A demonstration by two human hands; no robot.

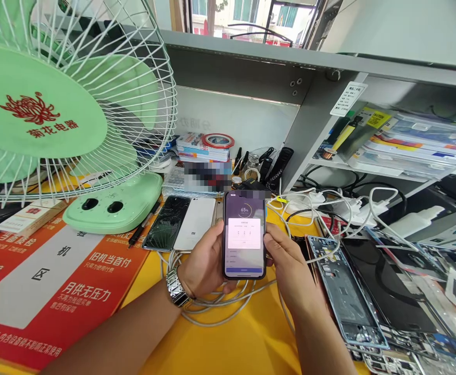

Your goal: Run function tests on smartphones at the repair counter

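Upright in front of me is a smartphone (244, 260), its lit screen showing a 65% ring above a white pop-up box. My left hand (204, 260) grips its left side and lower back, a silver watch (178, 287) on the wrist. Around the right edge closes my right hand (288, 260), its thumb at the side of the screen; the other fingers are mostly hidden behind the phone. Just beyond my left hand lie a white phone (193, 224) and a dark phone with cracked glass (168, 223). Pale cables (228, 307) loop beneath the hands.
A green fan (113, 208) stands at the left on a red and orange printed mat (95, 291). Phone frames and screens (347, 291) are piled at the right. Behind are boxes with a red tape roll (218, 140) and a grey shelf (309, 104). The tabletop (212, 349) is yellow.
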